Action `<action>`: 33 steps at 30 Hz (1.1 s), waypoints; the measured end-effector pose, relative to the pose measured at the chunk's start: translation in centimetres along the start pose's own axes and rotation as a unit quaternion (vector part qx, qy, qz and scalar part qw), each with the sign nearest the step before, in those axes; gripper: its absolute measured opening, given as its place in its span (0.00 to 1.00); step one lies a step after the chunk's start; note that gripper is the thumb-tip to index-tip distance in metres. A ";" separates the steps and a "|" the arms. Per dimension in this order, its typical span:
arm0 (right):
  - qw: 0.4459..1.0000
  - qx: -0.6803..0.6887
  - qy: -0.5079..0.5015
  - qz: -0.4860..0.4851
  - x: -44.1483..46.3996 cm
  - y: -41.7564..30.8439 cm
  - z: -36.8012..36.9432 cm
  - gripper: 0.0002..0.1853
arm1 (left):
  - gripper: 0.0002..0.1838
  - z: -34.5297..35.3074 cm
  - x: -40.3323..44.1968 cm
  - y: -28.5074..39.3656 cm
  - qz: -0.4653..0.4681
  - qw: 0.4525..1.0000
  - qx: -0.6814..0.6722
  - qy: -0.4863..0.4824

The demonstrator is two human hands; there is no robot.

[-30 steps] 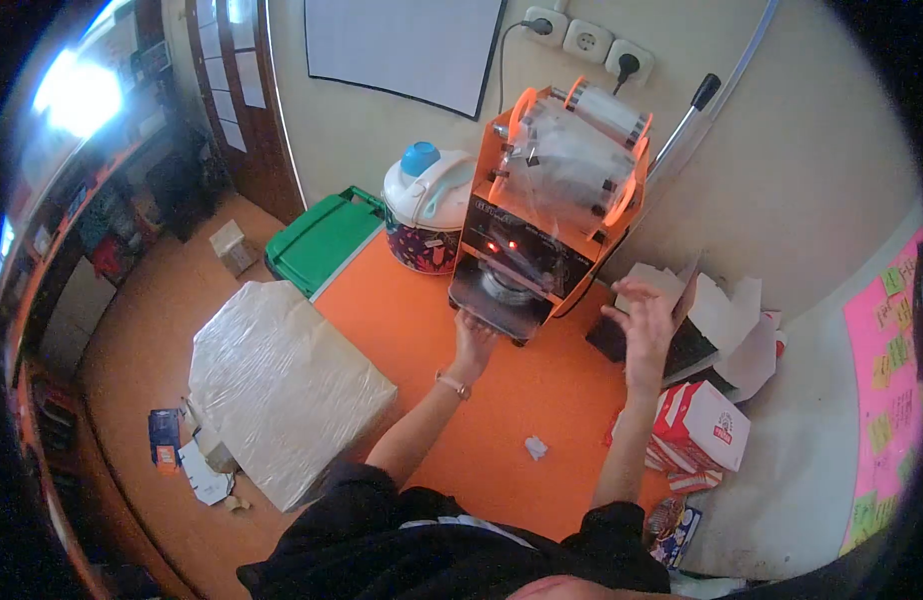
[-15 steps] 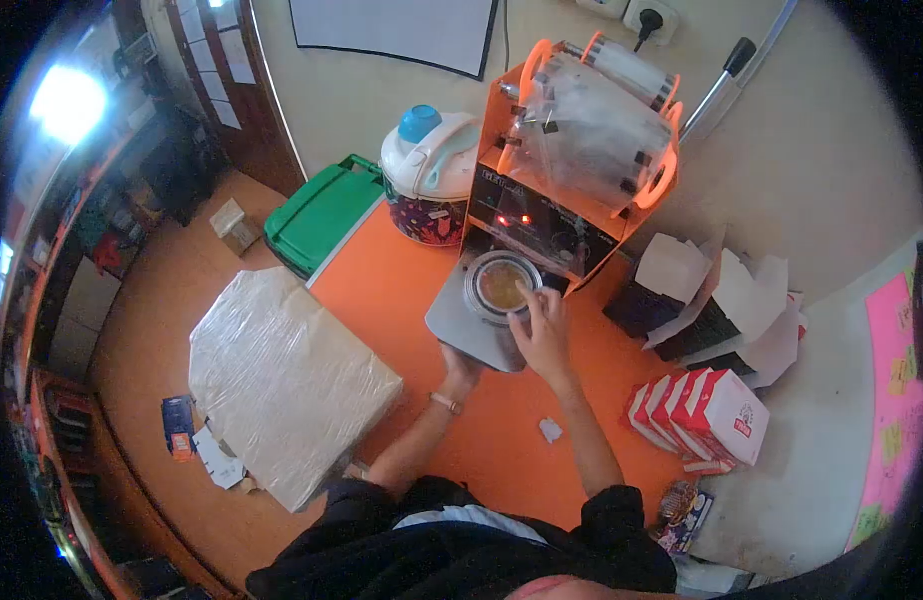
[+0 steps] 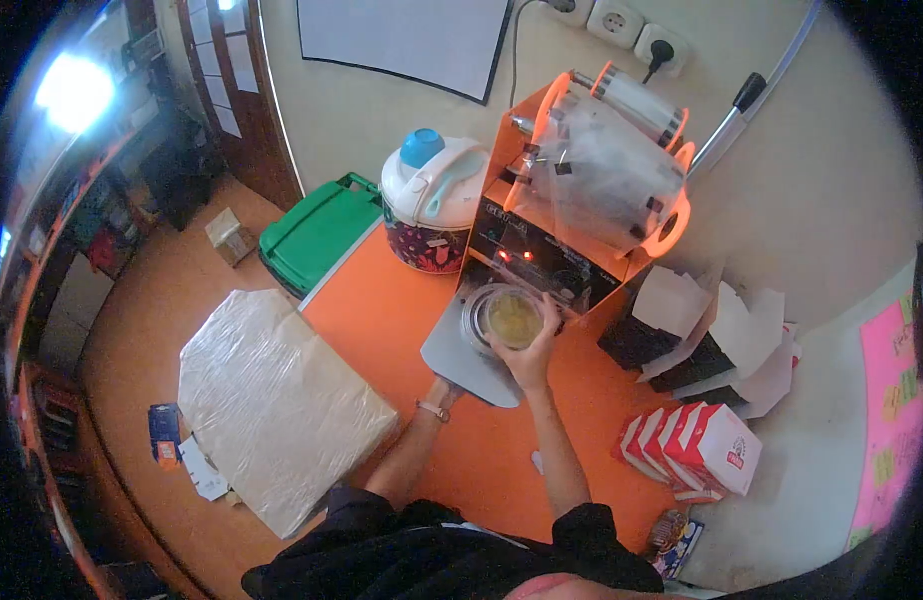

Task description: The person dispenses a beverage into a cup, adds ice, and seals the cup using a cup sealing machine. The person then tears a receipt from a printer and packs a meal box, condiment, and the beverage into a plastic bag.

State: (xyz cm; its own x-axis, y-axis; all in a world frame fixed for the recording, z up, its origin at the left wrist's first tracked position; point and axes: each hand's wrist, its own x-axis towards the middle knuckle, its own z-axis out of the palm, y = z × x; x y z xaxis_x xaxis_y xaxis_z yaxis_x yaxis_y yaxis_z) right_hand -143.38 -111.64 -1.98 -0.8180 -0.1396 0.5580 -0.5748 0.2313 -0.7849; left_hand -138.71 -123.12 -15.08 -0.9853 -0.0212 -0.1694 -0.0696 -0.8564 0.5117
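An orange sealing machine (image 3: 582, 190) with two lit red lights and a roll of clear film stands on the orange table. Its grey metal tray (image 3: 457, 352) is pulled out toward me, with a round metal ring (image 3: 475, 322) in it. My right hand (image 3: 534, 345) is wrapped round a clear cup (image 3: 516, 318) with yellowish contents, held over the right side of the ring. My left hand (image 3: 442, 393) is at the tray's near left edge; its fingers are mostly hidden under the tray.
A white rice cooker (image 3: 434, 200) and a green lidded bin (image 3: 322, 235) stand left of the machine. A wrapped block (image 3: 282, 400) lies at the left. Black boxes with paper (image 3: 702, 340) and red-and-white boxes (image 3: 697, 450) are at the right.
The tray has come out from under the machine toward me. My right hand has moved from the right to the tray, gripped the cup and lifted it from the ring.
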 end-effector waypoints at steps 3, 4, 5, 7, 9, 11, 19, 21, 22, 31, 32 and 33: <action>0.997 0.026 0.060 -0.029 -0.1 0.2 0.4 0.56 | 0.38 1.9 -1.8 0.4 -0.014 0.995 -0.096 0.038; 0.998 0.025 0.059 -0.029 -0.1 -0.1 0.3 0.56 | 0.38 3.4 -3.0 0.8 -0.027 0.980 -0.183 0.067; 0.996 0.009 0.071 -0.051 0.1 -0.9 -0.1 0.57 | 0.38 4.9 -4.8 1.1 -0.027 0.980 -0.185 0.066; 0.994 -0.009 0.081 -0.075 0.6 -3.1 -0.9 0.58 | 0.38 7.9 -8.5 1.7 0.012 0.964 -0.261 0.048; 0.988 0.118 0.095 -0.024 1.0 -6.4 -1.9 0.57 | 0.39 10.0 -8.8 2.7 0.017 0.971 -0.236 0.025; 0.990 0.110 0.078 -0.038 1.4 -9.3 -3.4 0.57 | 0.40 11.0 -7.7 3.7 0.025 0.977 -0.211 0.001; 0.956 0.283 0.058 -0.040 3.3 -17.0 -5.9 0.64 | 0.41 16.3 -2.0 7.1 -0.069 0.982 -0.153 -0.084; 0.956 0.285 0.055 -0.047 3.0 -21.1 -5.2 0.64 | 0.41 17.9 -5.7 7.8 0.007 0.990 -0.117 -0.078; 0.954 0.293 0.050 -0.047 2.7 -22.8 -4.4 0.65 | 0.41 18.2 -8.0 8.5 0.080 0.992 -0.073 -0.058; 0.930 0.348 -0.086 -0.078 -5.7 -39.3 13.2 0.65 | 0.34 7.7 -36.4 26.1 0.380 0.901 0.183 -0.101; 0.928 0.353 -0.090 -0.080 -7.4 -41.4 15.6 0.66 | 0.34 5.6 -39.9 27.9 0.382 0.898 0.199 -0.093; 0.922 0.361 -0.086 -0.107 -8.9 -43.1 18.7 0.65 | 0.34 3.3 -43.2 29.8 0.396 0.897 0.194 -0.034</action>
State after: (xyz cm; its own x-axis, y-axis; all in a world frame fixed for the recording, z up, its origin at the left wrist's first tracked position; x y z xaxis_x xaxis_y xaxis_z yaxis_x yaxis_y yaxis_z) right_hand -111.67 -138.39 21.80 -0.6400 -0.2735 0.7181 -0.5354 -0.5116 -0.6720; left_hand -98.71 -146.02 10.22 -0.7559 -0.5003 0.4224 0.6207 -0.3424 0.7053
